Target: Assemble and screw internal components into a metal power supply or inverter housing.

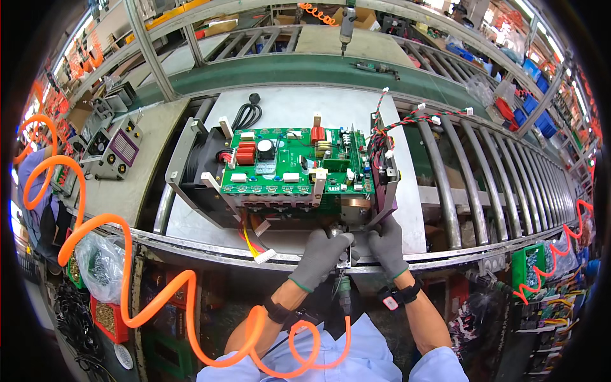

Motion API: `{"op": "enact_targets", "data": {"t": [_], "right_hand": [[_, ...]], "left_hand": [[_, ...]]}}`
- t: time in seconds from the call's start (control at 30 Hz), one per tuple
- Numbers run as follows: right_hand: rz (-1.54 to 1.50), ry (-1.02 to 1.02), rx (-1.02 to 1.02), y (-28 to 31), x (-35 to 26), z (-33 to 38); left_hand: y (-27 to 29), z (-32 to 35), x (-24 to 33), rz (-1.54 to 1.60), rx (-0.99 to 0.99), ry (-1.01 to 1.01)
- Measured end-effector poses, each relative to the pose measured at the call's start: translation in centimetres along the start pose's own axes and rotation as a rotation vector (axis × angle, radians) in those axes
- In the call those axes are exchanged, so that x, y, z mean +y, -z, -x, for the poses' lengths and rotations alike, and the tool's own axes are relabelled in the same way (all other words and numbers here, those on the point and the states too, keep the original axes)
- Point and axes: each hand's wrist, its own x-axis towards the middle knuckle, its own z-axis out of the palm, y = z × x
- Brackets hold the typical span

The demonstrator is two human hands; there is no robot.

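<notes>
An open-frame electronic unit with a green circuit board (296,162) lies on a pale metal plate (407,223). My left hand (321,256), in a grey glove, is closed around an air screwdriver (344,290) at the unit's near side. The tool's tip is hidden by the glove and the unit. An orange coiled hose (191,305) runs to the tool's lower end. My right hand (388,247), also gloved, grips the near lower corner of the purple end panel (386,204); its fingertips are partly hidden. Red, black and green wires (382,137) rise from that end.
A black fan housing (202,169) forms the unit's left end; a black power cord (248,113) lies behind it. Steel rollers (471,181) extend to the right. Another unit (113,153) stands on the left bench. A hanging driver (347,28) is over the green belt (280,76).
</notes>
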Motion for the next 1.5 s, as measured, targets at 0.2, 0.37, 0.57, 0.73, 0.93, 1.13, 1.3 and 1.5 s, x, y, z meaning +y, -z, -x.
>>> {"op": "enact_targets", "data": {"t": [0.2, 0.37, 0.57, 0.73, 0.93, 1.13, 1.3, 1.5], "right_hand": [[-0.021, 0.010, 0.013, 0.1, 0.5, 0.1], [-0.133, 0.039, 0.031, -0.3, 0.2, 0.2], [-0.039, 0.074, 0.022, 0.0, 0.8, 0.0], [-0.062, 0.113, 0.032, -0.1, 1.2, -0.1], [-0.034, 0.118, 0.014, 0.2, 1.5, -0.2], [-0.016, 0.068, -0.011, 0.1, 0.8, -0.2], [-0.017, 0.056, -0.010, 0.3, 0.4, 0.0], [-0.022, 0.075, -0.002, 0.1, 1.1, 0.1]], "left_hand": [[-0.9, -0.1, 0.2, -0.075, 0.033, 0.006], [-0.9, 0.2, -0.4, 0.038, 0.009, 0.039], [-0.8, 1.7, -0.5, 0.358, -0.048, 0.073], [-1.7, 1.8, -1.4, 0.474, -0.015, 0.019], [-3.1, 1.5, -1.3, 0.547, -0.013, -0.013], [-2.7, 0.3, -1.6, 0.594, -0.028, 0.005], [-2.4, 0.6, -0.6, 0.524, 0.002, 0.042], [-0.2, 0.9, 0.4, 0.363, -0.073, 0.077]]}}
